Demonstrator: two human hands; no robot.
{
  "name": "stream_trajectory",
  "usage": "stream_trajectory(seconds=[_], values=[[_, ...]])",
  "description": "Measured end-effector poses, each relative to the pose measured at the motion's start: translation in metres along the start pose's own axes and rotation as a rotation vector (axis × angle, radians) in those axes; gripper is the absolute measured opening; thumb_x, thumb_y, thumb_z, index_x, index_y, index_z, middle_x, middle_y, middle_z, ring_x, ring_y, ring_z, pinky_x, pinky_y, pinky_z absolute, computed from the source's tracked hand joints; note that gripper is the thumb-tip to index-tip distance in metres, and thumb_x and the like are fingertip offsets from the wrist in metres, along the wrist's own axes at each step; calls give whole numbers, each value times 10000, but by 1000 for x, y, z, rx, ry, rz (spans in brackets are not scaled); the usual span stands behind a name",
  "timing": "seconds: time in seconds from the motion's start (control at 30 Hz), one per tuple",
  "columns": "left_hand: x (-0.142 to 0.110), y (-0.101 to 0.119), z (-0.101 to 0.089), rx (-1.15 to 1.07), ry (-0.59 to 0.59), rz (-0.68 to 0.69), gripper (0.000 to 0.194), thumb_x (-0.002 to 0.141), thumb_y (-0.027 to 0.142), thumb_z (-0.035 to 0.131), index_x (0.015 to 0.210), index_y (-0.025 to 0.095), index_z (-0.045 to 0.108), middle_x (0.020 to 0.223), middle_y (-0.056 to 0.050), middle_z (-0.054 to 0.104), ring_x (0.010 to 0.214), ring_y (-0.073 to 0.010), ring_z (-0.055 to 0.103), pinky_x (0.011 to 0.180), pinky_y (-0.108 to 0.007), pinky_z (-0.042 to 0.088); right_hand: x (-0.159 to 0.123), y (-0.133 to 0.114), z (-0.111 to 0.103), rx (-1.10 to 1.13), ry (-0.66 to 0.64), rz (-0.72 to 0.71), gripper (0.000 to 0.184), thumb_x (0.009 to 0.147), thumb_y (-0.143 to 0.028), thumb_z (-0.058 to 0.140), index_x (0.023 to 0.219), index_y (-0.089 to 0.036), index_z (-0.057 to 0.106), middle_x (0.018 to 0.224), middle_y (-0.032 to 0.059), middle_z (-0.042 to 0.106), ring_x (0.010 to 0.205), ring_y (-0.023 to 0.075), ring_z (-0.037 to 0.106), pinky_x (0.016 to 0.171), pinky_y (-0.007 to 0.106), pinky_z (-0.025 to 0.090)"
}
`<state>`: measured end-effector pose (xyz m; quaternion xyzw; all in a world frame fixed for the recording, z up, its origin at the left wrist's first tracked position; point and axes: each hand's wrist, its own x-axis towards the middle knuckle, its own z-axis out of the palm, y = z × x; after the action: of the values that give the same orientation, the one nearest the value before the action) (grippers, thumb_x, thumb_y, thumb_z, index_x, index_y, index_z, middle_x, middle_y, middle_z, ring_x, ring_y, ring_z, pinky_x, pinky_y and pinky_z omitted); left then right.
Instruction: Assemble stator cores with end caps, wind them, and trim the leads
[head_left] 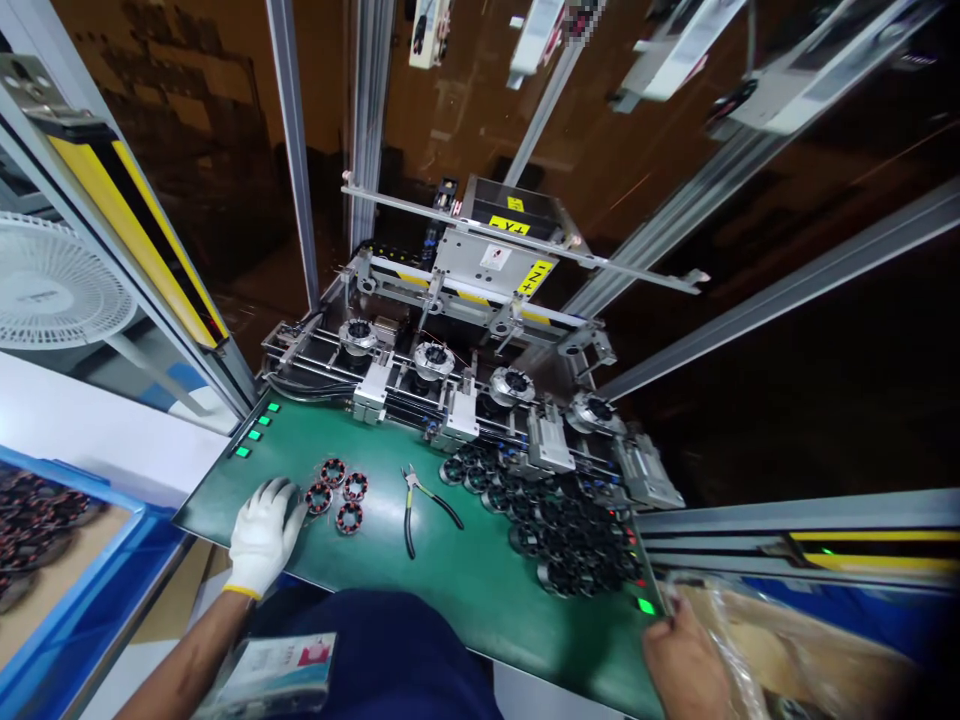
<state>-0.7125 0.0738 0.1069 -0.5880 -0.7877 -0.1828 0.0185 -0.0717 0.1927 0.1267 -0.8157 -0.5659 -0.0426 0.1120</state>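
Observation:
My left hand (264, 535), in a white knit glove, rests at the left of the green worktop (330, 555) with its fingers loosely stretched out. Its fingertips are right beside several small wound motor stators (349, 517), ring-shaped with red and black segments; I see none in its grasp. My bare right hand (686, 660) is at the worktop's right edge, by a cardboard box with a clear plastic liner (739, 650). Its fingers are curled, and what they hold, if anything, is hidden. Cutting pliers (412, 510) with dark, yellow-trimmed handles lie mid-table, jaws pointing away.
Many dark stator cores (570, 540) are heaped at the worktop's right. Behind stands a machine with several round fixtures (433, 361). Yellow-and-black light bars (139, 230) flank the frame. A blue bin (112, 570) of wound stators and a white fan (52, 285) are at left.

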Motion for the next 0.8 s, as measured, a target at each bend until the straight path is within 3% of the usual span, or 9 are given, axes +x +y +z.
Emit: stream_trajectory(seconds=[0.13, 0.23, 0.33, 0.4, 0.5, 0.57, 0.6, 0.7, 0.8], values=[[1, -1, 0, 1, 8, 18, 444, 1001, 470, 454, 1182, 137, 684, 1270, -160, 678, 1231, -331, 577, 1036, -472, 485, -15, -15, 0, 23, -43, -19, 611, 789, -257, 374, 1210, 71, 672, 892, 292, 711, 722, 385, 712, 704, 514, 561], [1, -1, 0, 3, 11, 23, 441, 1001, 470, 454, 1174, 141, 690, 1262, -153, 683, 1213, -325, 586, 1027, -459, 488, -22, -25, -4, 57, 2, -33, 631, 828, -285, 348, 1181, 141, 651, 830, 326, 686, 691, 431, 702, 656, 559, 544], [1, -2, 0, 7, 17, 19, 448, 1004, 474, 440, 1170, 144, 693, 1268, -149, 685, 1215, -327, 587, 1020, -457, 486, -22, -45, -12, 104, 155, -59, 697, 902, -349, 315, 1309, 173, 533, 1079, 411, 643, 994, 514, 678, 801, 645, 528], [0, -2, 1, 10, 22, 16, 453, 1004, 477, 432, 1168, 144, 693, 1274, -151, 683, 1223, -330, 583, 1018, -457, 482, -25, -69, -17, 151, 239, -124, 698, 945, -393, 337, 1408, 114, 461, 1333, 387, 556, 1277, 479, 564, 1005, 631, 487], [0, -3, 1, 13, 31, 20, 461, 1005, 478, 423, 1168, 139, 689, 1284, -163, 675, 1232, -334, 581, 1008, -456, 477, -48, -129, -18, 270, 283, -363, 621, 987, -408, 443, 1512, -81, 395, 1513, 235, 482, 1433, 344, 460, 1157, 544, 436], [1, -5, 0, 6, 36, 32, 468, 1005, 480, 413, 1177, 138, 682, 1277, -165, 676, 1229, -329, 587, 1000, -450, 479, -73, -179, -12, 453, 223, -737, 629, 982, -288, 515, 1558, -118, 329, 1537, 243, 454, 1463, 372, 417, 1141, 635, 417], [1, -6, 0, 1, 39, 38, 466, 1007, 476, 405, 1186, 142, 676, 1269, -160, 681, 1224, -319, 593, 997, -441, 481, -87, -204, -6, 470, 183, -840, 646, 976, -263, 527, 1575, -155, 310, 1543, 214, 463, 1471, 355, 415, 1138, 617, 434], [2, -8, 0, -17, 62, 43, 450, 1018, 450, 371, 1207, 157, 656, 1240, -132, 698, 1185, -276, 621, 990, -404, 490, -125, -264, 17, 485, 75, -1047, 667, 931, -301, 578, 1559, -216, 371, 1514, 142, 535, 1435, 331, 479, 1089, 545, 512], [-7, -10, -2, -13, 107, 18, 449, 1012, 441, 370, 1207, 152, 653, 1236, -144, 703, 1179, -285, 627, 994, -423, 496, -148, -292, 41, 482, -5, -1181, 682, 869, -347, 618, 1522, -232, 456, 1495, 107, 565, 1401, 334, 521, 1064, 538, 537]])
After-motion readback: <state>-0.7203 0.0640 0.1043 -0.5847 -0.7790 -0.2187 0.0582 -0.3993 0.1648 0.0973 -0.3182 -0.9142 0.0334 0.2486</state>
